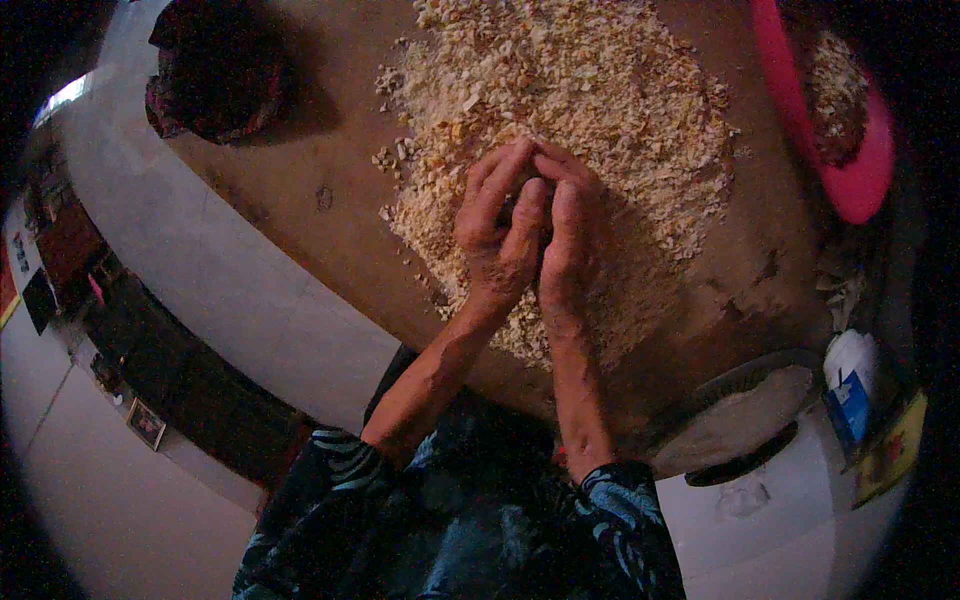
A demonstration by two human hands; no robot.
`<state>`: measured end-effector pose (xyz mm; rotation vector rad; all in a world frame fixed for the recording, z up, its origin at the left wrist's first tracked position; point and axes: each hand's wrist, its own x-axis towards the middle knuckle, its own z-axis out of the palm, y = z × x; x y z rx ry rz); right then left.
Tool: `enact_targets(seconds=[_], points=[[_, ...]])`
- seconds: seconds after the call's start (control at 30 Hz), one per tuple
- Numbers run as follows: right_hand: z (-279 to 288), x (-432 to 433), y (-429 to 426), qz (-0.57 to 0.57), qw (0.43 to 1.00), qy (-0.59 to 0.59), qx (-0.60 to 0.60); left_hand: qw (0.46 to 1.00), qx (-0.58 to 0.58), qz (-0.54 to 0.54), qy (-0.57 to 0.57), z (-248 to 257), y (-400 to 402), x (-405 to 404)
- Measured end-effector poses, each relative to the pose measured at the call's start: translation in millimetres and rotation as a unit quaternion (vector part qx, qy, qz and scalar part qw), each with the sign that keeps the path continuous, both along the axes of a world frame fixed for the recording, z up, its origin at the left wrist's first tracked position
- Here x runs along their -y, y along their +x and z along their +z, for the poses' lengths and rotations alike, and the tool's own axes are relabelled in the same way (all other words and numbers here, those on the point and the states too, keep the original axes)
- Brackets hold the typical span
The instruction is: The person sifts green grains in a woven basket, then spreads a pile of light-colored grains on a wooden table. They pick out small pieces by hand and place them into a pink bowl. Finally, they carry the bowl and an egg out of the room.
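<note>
My left hand [487, 225] and my right hand [568, 247] come together over a broad pile of pale, crumbly flakes and chips [637, 127]. Their fingertips meet at the front, and the thumbs lie side by side. A dark hollow shows between the palms; whether any flakes are inside it is hidden. Both hands are at the near part of the heap, which is spread on a brown sheet or board [322, 255]. Finer crumbs lie around the heap's left edge. What the flakes are made of cannot be told for sure.
A dark, bulky object [217, 82] stands at the upper left. On the right is a pink basin [862, 187] with similar flakes in it. A round, shallow tray [750, 416] leans at the lower right, near a blue packet [847, 405]. Grey floor [247, 255] borders the left side.
</note>
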<state>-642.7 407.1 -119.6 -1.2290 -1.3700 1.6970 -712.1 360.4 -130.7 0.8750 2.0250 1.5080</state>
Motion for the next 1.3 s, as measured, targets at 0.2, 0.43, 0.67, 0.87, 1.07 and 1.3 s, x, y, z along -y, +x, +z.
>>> enact_targets(seconds=[0.2,0.43,0.67,0.87,1.07,1.3], points=[[4.2,6.2,-2.8,-0.121,0.978,-0.145,-0.086,0.987,0.155,-0.043,-0.022,19.0,-6.3,-4.2],[39.0,-38.4,20.3,-0.188,0.956,-0.194,-0.110,0.958,0.269,-0.071,-0.071,63.6,13.8,-59.3],[90.7,-163.0,82.6,-0.267,0.952,-0.019,-0.150,0.891,0.398,-0.192,0.104,109.9,71.5,-210.5],[77.6,-247.2,119.5,-0.262,0.945,0.141,-0.134,0.942,0.179,-0.260,0.112,112.4,46.0,-232.2],[53.6,-235.2,151.0,-0.264,0.935,0.218,-0.095,0.915,-0.207,-0.329,0.112,68.5,17.6,-180.6],[47.1,-109.6,146.6,-0.172,0.954,0.207,0.130,0.761,-0.259,-0.594,0.040,18.8,43.6,-8.3]])
